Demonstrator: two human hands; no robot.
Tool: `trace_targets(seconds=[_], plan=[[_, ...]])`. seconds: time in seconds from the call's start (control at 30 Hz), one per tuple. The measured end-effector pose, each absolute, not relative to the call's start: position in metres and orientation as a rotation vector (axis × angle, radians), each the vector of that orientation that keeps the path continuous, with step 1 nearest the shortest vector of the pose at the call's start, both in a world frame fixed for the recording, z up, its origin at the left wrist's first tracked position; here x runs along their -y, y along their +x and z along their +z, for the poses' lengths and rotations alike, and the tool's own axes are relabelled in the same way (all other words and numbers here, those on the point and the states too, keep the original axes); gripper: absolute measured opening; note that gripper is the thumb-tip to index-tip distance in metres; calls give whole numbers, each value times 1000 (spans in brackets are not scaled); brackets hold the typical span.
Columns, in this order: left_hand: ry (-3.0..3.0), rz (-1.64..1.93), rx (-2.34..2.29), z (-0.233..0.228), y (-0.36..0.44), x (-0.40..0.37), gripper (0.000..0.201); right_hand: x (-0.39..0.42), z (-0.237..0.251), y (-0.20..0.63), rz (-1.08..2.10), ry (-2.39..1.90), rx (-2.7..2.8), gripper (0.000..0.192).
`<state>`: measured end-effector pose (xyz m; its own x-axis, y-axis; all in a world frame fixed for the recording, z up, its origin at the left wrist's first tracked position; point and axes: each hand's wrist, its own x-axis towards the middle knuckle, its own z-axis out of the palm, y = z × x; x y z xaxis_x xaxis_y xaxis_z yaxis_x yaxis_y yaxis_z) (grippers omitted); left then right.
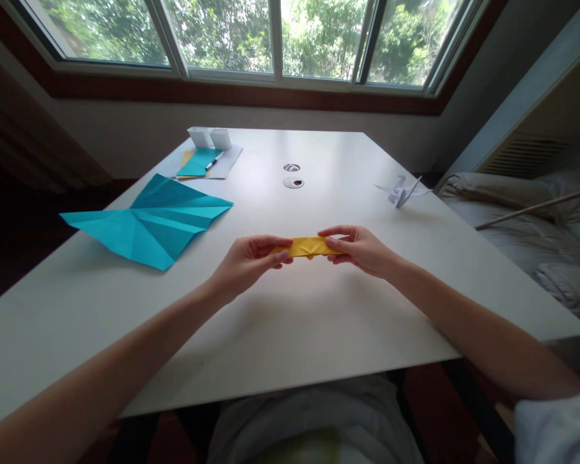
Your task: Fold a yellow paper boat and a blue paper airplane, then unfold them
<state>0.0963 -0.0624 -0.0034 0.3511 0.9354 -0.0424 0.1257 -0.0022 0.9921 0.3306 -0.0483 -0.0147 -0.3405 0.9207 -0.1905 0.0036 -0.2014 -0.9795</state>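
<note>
A narrow strip of folded yellow paper (309, 245) is held level above the table between my two hands. A small pointed flap sticks down from the middle of its lower edge. My left hand (258, 256) pinches the left end between thumb and fingers. At the other end, my right hand (355, 248) grips the strip the same way. The fingers cover both ends of the paper. Left of my hands lies a large creased sheet of turquoise paper (157, 222), its folds standing partly up. A white paper crane (399, 192) stands on the right.
The white table (280, 361) reaches toward the window. At its back left are white box-like holders (209, 138), a smaller turquoise sheet (198, 162) and a pen (214, 161). Two round openings (294, 183) sit mid-table. Grey-white bedding (512, 225) lies beyond the right edge.
</note>
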Motion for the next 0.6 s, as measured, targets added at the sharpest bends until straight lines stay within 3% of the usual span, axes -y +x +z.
trace_targets(seconds=[0.1, 0.23, 0.6], plan=[[1277, 837, -1062, -5, 95, 60, 40, 49, -13, 331, 1533, -1115, 1429, 41], [1109, 826, -1060, -4, 94, 56, 38, 50, -9, 333, 1175, -1009, 1738, 45], [1184, 710, -1087, -6, 93, 57, 39, 49, -12, 337, 428, -1123, 2120, 15]])
